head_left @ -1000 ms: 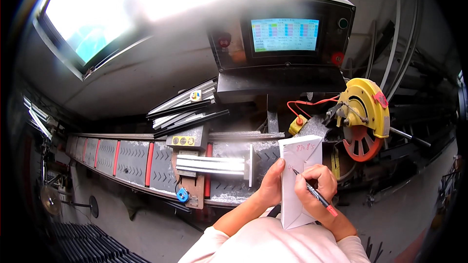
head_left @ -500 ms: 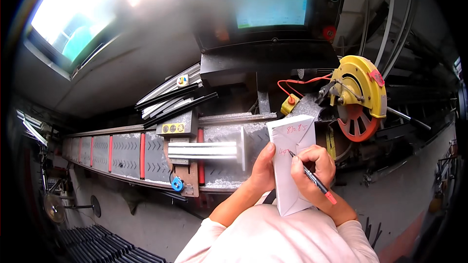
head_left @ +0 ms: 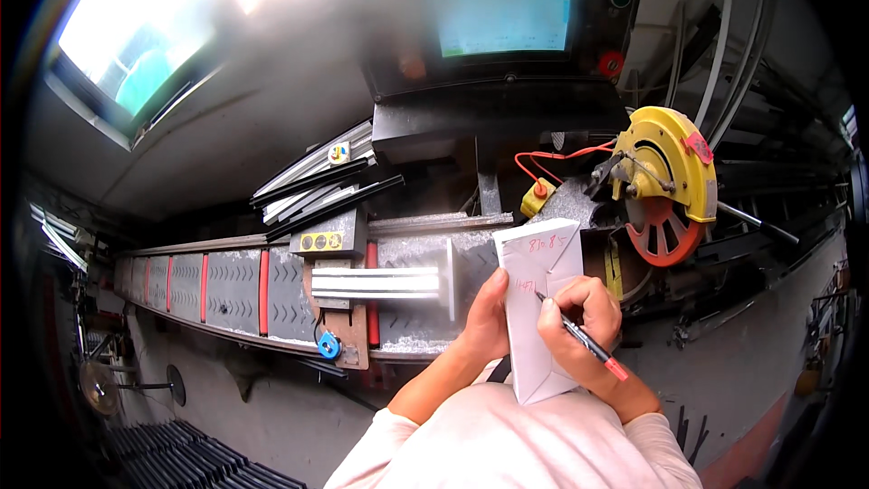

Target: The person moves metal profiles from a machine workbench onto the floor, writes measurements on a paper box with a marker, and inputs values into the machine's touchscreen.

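Observation:
In front of my body is a long white paper-covered packet with folded ends, standing tilted toward me. My left hand grips its left edge, thumb up along the side. Closed round a black marker pen with a red end, my right hand rests against the packet's right side. The pen's tip touches the white face, beside a short row of red handwriting. Another red handwritten line stands higher up, near the packet's top. The fingers of my left hand behind the packet are hidden.
Beyond the packet runs a long saw bench with red strips and a clamped silver block. A yellow-guarded circular saw stands at the right, a control panel with a lit screen at the back. Black and silver profiles lie behind the bench.
More red handwriting has appeared on the lower row, and the pen tip has shifted slightly down. The packet has dipped slightly; both hands keep their hold.

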### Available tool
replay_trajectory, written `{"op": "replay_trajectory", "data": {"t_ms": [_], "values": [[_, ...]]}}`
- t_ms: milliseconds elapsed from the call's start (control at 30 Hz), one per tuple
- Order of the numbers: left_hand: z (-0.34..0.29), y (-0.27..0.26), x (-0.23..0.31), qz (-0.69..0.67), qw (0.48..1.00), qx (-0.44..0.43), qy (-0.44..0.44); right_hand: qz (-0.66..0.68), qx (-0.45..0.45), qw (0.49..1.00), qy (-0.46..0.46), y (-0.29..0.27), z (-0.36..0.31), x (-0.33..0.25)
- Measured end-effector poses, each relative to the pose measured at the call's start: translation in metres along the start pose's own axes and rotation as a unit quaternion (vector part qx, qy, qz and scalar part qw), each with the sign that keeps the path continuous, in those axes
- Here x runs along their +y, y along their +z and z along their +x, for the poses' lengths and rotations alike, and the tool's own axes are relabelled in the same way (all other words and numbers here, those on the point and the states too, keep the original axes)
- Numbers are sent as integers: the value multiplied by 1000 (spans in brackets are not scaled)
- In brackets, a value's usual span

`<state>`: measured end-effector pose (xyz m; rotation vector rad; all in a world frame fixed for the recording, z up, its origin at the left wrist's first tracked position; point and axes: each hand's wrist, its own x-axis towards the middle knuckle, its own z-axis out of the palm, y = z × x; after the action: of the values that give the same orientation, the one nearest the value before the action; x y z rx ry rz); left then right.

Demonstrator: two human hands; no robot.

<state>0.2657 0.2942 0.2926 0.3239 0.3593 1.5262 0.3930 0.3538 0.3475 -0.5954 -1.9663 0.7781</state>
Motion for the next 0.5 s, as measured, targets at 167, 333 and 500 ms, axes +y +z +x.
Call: {"op": "replay_trajectory", "data": {"t_ms": [167, 333, 500], "values": [[-2, 1, 3, -14, 1000, -6, -9, 59, 61, 996, 34, 5, 1, -5], [1, -2, 5, 17, 1000, -6, 0, 22, 53, 998, 7, 4, 3, -1], [0, -2, 5, -5, 1000, -15, -9, 40, 17, 999, -8, 2, 3, -3]]}}
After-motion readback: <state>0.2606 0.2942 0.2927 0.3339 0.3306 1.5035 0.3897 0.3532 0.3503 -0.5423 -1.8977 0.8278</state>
